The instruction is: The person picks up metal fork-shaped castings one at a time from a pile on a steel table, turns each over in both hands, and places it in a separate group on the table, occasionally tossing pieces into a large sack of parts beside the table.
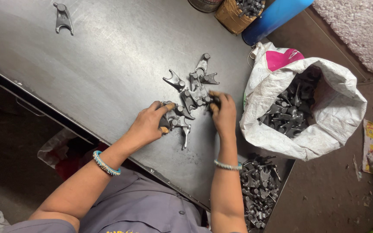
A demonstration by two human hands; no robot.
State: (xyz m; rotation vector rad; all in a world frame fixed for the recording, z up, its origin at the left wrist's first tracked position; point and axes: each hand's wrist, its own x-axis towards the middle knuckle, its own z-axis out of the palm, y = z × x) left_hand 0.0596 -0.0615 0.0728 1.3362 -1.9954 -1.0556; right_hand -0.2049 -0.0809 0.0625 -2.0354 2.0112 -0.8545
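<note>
Both hands down on steel table (109,64), working cluster of dark forked metal parts (194,92).

Left hand (147,125) curled over near edge of cluster, fingers bent around one part (171,114), taped fingertips showing.

Right hand (223,114) at cluster's right edge, fingers pinched on one dark part (214,101).

Rest of cluster lies just beyond both hands, away from body, between them. Long axes point every way.

White sack (307,142) of same parts right of right hand.

Grey shirt (139,207), blue bangle (105,164) left, beaded bracelet (228,165) right.
</note>
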